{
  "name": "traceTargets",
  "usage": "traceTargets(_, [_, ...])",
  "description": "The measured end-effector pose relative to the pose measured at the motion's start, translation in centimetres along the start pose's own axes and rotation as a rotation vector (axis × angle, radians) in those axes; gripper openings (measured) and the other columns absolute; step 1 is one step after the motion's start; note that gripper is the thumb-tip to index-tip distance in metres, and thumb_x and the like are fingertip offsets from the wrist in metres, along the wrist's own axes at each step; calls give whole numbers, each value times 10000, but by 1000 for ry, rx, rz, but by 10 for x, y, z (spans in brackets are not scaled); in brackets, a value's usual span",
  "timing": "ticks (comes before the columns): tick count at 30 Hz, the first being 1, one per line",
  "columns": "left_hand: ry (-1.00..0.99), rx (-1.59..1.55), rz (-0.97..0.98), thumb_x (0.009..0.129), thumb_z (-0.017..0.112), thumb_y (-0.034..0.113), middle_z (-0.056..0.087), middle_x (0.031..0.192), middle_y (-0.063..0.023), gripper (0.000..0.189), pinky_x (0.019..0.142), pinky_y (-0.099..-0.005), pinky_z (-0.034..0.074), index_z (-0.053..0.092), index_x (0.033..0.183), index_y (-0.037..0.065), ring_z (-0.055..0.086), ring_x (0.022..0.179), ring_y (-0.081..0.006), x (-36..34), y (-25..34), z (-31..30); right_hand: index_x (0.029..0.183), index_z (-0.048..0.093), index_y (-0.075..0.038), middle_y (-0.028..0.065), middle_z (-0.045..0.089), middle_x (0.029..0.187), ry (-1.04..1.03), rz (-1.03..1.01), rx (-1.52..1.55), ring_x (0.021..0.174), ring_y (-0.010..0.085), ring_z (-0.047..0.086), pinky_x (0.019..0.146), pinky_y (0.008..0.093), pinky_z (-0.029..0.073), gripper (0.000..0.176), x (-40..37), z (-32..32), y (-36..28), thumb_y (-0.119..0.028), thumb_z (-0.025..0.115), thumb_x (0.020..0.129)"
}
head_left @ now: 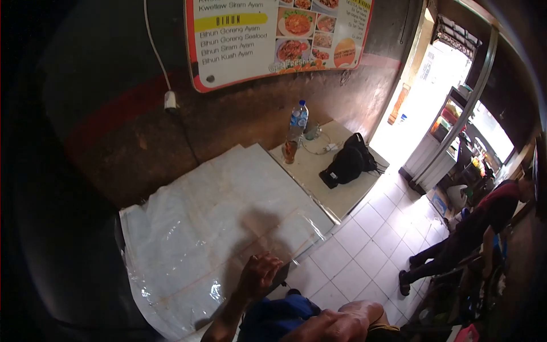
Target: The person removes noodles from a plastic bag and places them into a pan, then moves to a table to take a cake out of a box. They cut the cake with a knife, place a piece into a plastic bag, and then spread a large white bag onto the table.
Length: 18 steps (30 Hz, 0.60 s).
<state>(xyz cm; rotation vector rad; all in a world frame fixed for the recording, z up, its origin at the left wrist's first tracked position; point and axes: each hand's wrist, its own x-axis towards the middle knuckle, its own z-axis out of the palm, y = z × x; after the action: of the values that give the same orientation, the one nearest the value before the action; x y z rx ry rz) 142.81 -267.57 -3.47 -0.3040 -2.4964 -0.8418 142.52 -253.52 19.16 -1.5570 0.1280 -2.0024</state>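
Observation:
My left hand (262, 275) is above the near edge of a table covered with a clear plastic sheet (188, 233). Its fingers are curled in, nothing shows between them, and its shadow falls on the sheet. At the bottom edge, in front of my blue clothing, is my right hand (336, 327). It is partly cut off by the frame, and its fingers cannot be made out. The sheet has creases and shiny folds along its edges.
A second table (322, 199) holds a bottle (298, 118), a glass (289, 151), a cable and a black bag (350, 162). A menu board (245, 34) hangs on the wall. At the right, a person (473, 228) stands on the tiled floor near a cluttered counter.

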Motion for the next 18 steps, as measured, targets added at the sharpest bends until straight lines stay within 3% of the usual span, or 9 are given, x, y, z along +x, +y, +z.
traceTargets(4, [13,-161,-66,844,636,141,648,951,-71,160,867,-383,431,641,999,102,594,966,-280,-34,3,-4,1145,543,44,320,501,1222,-10,186,8,1105,427,547,950,498,444,393,-3,-3,-18,-202,648,856])
traceTargets(11, [125,-116,-420,866,615,159,639,949,-78,122,816,-378,437,648,971,108,594,926,-277,-115,-5,-15,1071,582,66,335,544,1137,22,51,103,1058,423,575,886,452,496,318,-10,-5,12,-163,648,860])
traceTargets(18, [101,-72,-363,869,606,142,633,961,-82,121,820,-379,428,645,978,107,590,921,-271,-90,6,-11,1046,600,61,324,553,1121,43,126,186,1018,416,592,844,425,516,263,-14,-11,14,-128,643,869])
